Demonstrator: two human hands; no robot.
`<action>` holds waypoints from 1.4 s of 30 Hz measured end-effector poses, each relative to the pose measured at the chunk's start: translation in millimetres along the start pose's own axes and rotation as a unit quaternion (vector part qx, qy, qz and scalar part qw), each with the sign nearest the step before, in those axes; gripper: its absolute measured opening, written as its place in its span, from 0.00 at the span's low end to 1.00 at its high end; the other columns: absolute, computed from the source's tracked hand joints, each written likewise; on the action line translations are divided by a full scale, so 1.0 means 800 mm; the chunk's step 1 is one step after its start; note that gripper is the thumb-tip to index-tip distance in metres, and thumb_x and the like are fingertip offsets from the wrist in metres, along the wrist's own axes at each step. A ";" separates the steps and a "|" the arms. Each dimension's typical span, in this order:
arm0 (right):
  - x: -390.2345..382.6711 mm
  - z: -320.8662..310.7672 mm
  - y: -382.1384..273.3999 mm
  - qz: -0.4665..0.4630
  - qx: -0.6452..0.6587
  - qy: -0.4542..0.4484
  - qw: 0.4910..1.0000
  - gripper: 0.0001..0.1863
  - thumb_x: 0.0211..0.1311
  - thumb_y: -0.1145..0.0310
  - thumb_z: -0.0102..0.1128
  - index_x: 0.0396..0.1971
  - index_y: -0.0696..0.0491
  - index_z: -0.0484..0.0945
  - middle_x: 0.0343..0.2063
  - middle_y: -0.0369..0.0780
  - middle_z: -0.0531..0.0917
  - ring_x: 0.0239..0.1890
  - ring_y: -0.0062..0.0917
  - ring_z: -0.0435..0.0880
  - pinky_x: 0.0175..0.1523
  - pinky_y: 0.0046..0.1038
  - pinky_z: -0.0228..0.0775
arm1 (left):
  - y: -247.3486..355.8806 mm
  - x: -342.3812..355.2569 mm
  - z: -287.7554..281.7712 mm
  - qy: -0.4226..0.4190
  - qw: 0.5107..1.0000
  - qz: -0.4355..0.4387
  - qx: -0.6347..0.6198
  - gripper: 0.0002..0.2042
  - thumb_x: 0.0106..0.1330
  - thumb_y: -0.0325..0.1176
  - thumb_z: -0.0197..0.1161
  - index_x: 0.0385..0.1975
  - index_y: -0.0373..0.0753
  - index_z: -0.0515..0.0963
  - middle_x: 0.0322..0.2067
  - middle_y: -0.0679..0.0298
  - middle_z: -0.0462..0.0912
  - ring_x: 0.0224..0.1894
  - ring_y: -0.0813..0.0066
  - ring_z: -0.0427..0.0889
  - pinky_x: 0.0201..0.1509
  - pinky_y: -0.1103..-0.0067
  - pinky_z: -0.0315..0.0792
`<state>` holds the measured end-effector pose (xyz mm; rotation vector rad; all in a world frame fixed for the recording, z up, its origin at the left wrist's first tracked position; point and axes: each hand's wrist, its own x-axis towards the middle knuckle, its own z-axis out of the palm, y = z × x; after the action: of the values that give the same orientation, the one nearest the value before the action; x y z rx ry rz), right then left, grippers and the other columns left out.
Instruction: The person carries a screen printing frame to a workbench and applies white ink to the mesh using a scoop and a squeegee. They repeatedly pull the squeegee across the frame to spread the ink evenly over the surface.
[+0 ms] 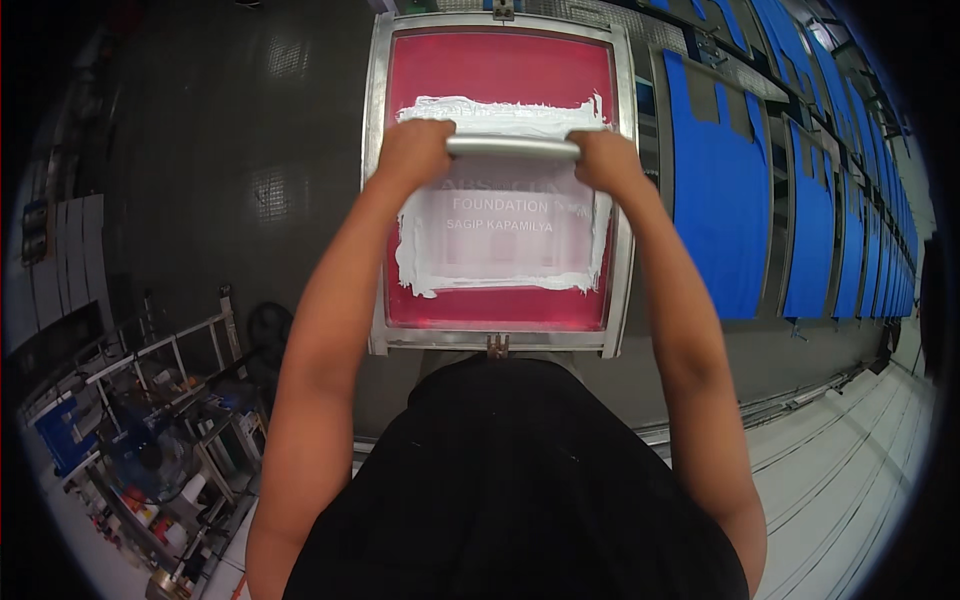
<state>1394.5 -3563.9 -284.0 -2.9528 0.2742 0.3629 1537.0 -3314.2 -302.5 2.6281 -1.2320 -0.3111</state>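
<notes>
My left hand (pixel 417 150) and my right hand (pixel 607 160) are closed round the two ends of a long pale squeegee (pixel 512 148), held crosswise over a screen printing frame (pixel 625 260) with a metal rim and red mesh. The squeegee sits near the upper part of a pale printing area (pixel 500 255) that shows faint lettering. Thick white ink (pixel 500 115) lies round that area in a rough border. Small clamps (pixel 498 345) hold the frame at its near and far edges; both my arms reach up to it past my dark-clothed body.
To the right runs a long row of printing boards with blue pieces (pixel 715 200) on them, above a pale slatted surface (pixel 820 470). At lower left are metal racks (pixel 200 340), a fan (pixel 150 450) and assorted items. Dark grey floor (pixel 270 120) shows left of the frame.
</notes>
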 end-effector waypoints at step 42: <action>0.068 -0.116 0.010 -0.006 0.021 -0.091 0.996 0.29 0.40 0.74 0.53 0.50 0.48 0.80 0.44 0.47 0.83 0.48 0.39 0.81 0.54 0.36 0.74 | 0.039 -0.065 -0.085 0.396 0.915 -0.062 -0.036 0.19 0.53 0.39 0.71 0.41 0.36 0.77 0.39 0.58 0.83 0.42 0.56 0.80 0.52 0.64 0.70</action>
<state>1465.5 -3596.2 -209.6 -2.8541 0.2368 0.6130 1501.1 -3286.0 -223.7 2.3509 -0.7467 0.6273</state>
